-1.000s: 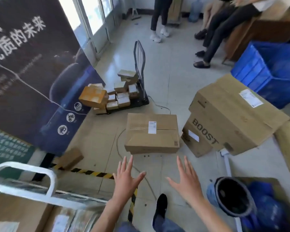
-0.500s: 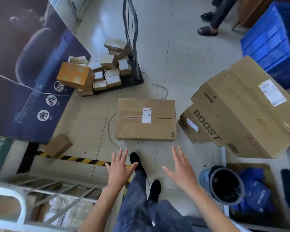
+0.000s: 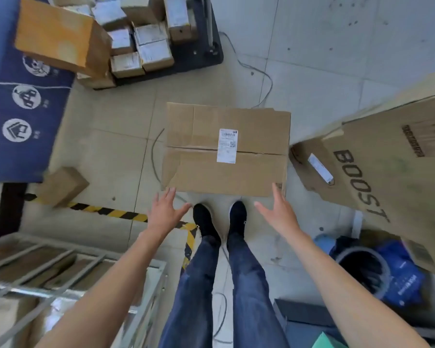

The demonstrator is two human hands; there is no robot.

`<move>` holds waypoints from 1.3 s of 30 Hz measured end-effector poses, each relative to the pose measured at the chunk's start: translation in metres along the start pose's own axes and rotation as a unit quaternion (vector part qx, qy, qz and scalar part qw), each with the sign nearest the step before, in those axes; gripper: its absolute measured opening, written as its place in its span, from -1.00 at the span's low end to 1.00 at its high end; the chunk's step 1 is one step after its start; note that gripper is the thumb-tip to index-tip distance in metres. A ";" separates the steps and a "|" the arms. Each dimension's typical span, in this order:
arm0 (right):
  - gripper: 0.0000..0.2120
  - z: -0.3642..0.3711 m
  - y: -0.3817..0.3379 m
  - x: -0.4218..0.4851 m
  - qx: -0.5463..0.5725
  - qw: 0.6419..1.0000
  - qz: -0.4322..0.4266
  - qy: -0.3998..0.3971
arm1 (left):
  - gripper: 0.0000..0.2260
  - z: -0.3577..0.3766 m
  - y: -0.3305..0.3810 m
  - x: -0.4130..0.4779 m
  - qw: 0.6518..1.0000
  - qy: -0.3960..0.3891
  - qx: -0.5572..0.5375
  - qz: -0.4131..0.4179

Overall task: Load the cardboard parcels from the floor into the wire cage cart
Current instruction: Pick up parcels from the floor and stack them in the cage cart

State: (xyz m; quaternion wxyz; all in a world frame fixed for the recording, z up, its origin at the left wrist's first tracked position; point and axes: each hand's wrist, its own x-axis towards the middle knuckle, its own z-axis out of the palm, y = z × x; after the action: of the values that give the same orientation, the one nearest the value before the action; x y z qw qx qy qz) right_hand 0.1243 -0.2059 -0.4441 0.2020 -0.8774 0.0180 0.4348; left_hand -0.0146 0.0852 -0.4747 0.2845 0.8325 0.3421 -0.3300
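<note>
A flat brown cardboard parcel with a white label lies on the tiled floor just beyond my two black shoes. My left hand reaches toward its near left corner, fingers spread and straight, holding nothing. My right hand hovers at the near right corner, also spread and empty. The wire cage cart stands at the lower left with cardboard inside it.
Big "BOOST" boxes lean at the right. A black trolley stacked with small parcels and a tilted orange-brown box sits at the top left. A small box lies by the striped floor tape. A blue bin stands lower right.
I have stepped up to the flat parcel and tilted my view down. Both empty hands have come forward to its near corners.
</note>
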 end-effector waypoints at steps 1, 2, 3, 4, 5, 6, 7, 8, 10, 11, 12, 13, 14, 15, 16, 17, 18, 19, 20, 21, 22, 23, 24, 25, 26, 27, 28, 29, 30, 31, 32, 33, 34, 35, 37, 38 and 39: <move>-0.11 0.003 0.005 0.023 0.008 1.000 0.011 0.003 | -0.21 0.006 -0.004 0.020 1.000 0.001 -0.019 -0.012; -0.10 0.005 0.012 0.046 0.014 1.000 0.021 0.009 | -0.20 0.011 -0.008 0.040 0.998 0.002 -0.054 -0.028; -0.09 0.008 0.019 0.067 0.016 0.999 0.031 0.016 | -0.18 0.016 -0.013 0.060 0.994 0.005 -0.096 -0.044; -0.07 0.011 0.028 0.087 0.015 0.999 0.042 0.022 | -0.15 0.022 -0.017 0.078 0.989 0.010 -0.138 -0.057; -0.05 0.014 0.037 0.106 0.011 0.998 0.053 0.028 | -0.12 0.027 -0.022 0.097 0.983 0.019 -0.172 -0.067; -0.02 0.017 0.046 0.124 0.008 0.997 0.065 0.031 | -0.09 0.033 -0.026 0.114 0.977 0.031 -0.196 -0.078; 0.00 0.019 0.054 0.140 0.013 0.996 0.078 0.032 | -0.07 0.037 -0.031 0.130 0.971 0.042 -0.217 -0.091; 0.03 0.022 0.063 0.154 0.029 0.995 0.092 0.033 | -0.05 0.042 -0.035 0.144 0.964 0.048 -0.240 -0.104; 0.10 0.029 0.079 0.178 0.074 0.989 0.120 0.036 | -0.05 0.050 -0.046 0.167 0.951 0.040 -0.284 -0.115; 0.13 0.034 0.086 0.187 0.095 0.986 0.130 0.039 | -0.09 0.054 -0.052 0.178 0.947 0.035 -0.300 -0.107; 0.15 0.039 0.092 0.195 0.114 0.983 0.136 0.045 | -0.12 0.058 -0.059 0.188 0.945 0.031 -0.309 -0.098; 0.16 0.045 0.097 0.201 0.131 0.980 0.140 0.060 | -0.13 0.061 -0.066 0.196 0.943 0.025 -0.317 -0.095; 0.18 0.051 0.103 0.207 0.149 0.975 0.147 0.079 | -0.12 0.065 -0.071 0.203 0.939 0.020 -0.330 -0.100; 0.21 0.055 0.107 0.210 0.169 0.968 0.159 0.096 | -0.10 0.067 -0.074 0.208 0.934 0.019 -0.342 -0.105; 0.23 0.058 0.110 0.212 0.190 0.961 0.170 0.105 | -0.10 0.068 -0.076 0.210 0.929 0.019 -0.354 -0.106; 0.24 0.060 0.113 0.214 0.204 0.957 0.179 0.105 | -0.12 0.070 -0.077 0.210 0.925 0.018 -0.364 -0.105; 0.21 0.060 0.115 0.216 0.208 0.956 0.183 0.100 | -0.17 0.071 -0.077 0.210 0.922 0.018 -0.373 -0.102; 0.16 0.058 0.116 0.217 0.205 0.956 0.185 0.094 | -0.25 0.071 -0.077 0.208 0.920 0.021 -0.379 -0.094; 0.11 0.055 0.116 0.218 0.201 0.957 0.185 0.093 | -0.33 0.070 -0.077 0.205 0.919 0.027 -0.385 -0.085; 0.07 0.049 0.113 0.218 0.198 0.958 0.183 0.097 | -0.39 0.068 -0.075 0.200 0.916 0.034 -0.392 -0.075; 0.06 0.041 0.108 0.216 0.196 0.958 0.181 0.103 | -0.41 0.064 -0.072 0.194 0.911 0.043 -0.404 -0.070; 0.06 0.032 0.102 0.212 0.197 0.958 0.177 0.110 | -0.41 0.058 -0.068 0.186 0.905 0.052 -0.417 -0.069; 0.05 0.022 0.095 0.206 0.200 0.958 0.171 0.118 | -0.41 0.050 -0.062 0.175 0.899 0.059 -0.429 -0.069; 0.04 0.011 0.087 0.198 0.203 0.958 0.162 0.124 | -0.41 0.041 -0.057 0.162 0.894 0.065 -0.438 -0.071; 0.02 -0.001 0.076 0.187 0.205 0.958 0.153 0.128 | -0.43 0.030 -0.052 0.147 0.890 0.070 -0.445 -0.072; 0.02 -0.013 0.065 0.173 0.207 0.959 0.143 0.130 | -0.46 0.017 -0.048 0.131 0.887 0.078 -0.450 -0.074; 0.02 -0.026 0.052 0.159 0.210 0.960 0.131 0.132 | -0.48 0.003 -0.044 0.113 0.882 0.088 -0.456 -0.077; 0.05 -0.041 0.038 0.142 0.215 0.960 0.117 0.133 | -0.49 -0.013 -0.039 0.093 0.878 0.102 -0.462 -0.081; 0.09 -0.056 0.024 0.122 0.219 0.961 0.104 0.133 | -0.49 -0.031 -0.036 0.071 0.873 0.116 -0.466 -0.084; 0.14 -0.072 0.008 0.102 0.218 0.962 0.091 0.134 | -0.47 -0.049 -0.032 0.049 0.869 0.132 -0.470 -0.084; 0.19 -0.087 -0.009 0.081 0.214 0.964 0.074 0.136 | -0.44 -0.070 -0.029 0.026 0.865 0.149 -0.472 -0.083; 0.22 -0.102 -0.025 0.060 0.211 0.966 0.057 0.138 | -0.42 -0.090 -0.027 0.002 0.861 0.165 -0.474 -0.083; 0.23 -0.116 -0.041 0.040 0.212 0.967 0.036 0.139 | -0.41 -0.110 -0.024 -0.023 0.855 0.182 -0.479 -0.082; 0.23 -0.130 -0.056 0.020 0.216 0.966 0.014 0.140 | -0.42 -0.129 -0.021 -0.046 0.847 0.200 -0.486 -0.079; 0.19 -0.154 -0.088 -0.017 0.223 0.964 -0.032 0.138 | -0.45 -0.164 -0.016 -0.095 0.832 0.235 -0.497 -0.069; 0.16 -0.165 -0.104 -0.034 0.218 0.964 -0.060 0.139 | -0.46 -0.179 -0.014 -0.119 0.823 0.258 -0.502 -0.063; 0.13 -0.174 -0.120 -0.052 0.205 0.965 -0.089 0.140 | -0.47 -0.192 -0.015 -0.145 0.814 0.282 -0.505 -0.059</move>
State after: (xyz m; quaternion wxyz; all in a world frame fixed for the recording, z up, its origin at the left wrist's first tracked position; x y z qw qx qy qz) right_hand 0.2488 -0.1679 -0.2694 0.4107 -0.8674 0.0563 0.2752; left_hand -0.0376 0.1735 -0.2512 0.5363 0.6064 0.5742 0.1222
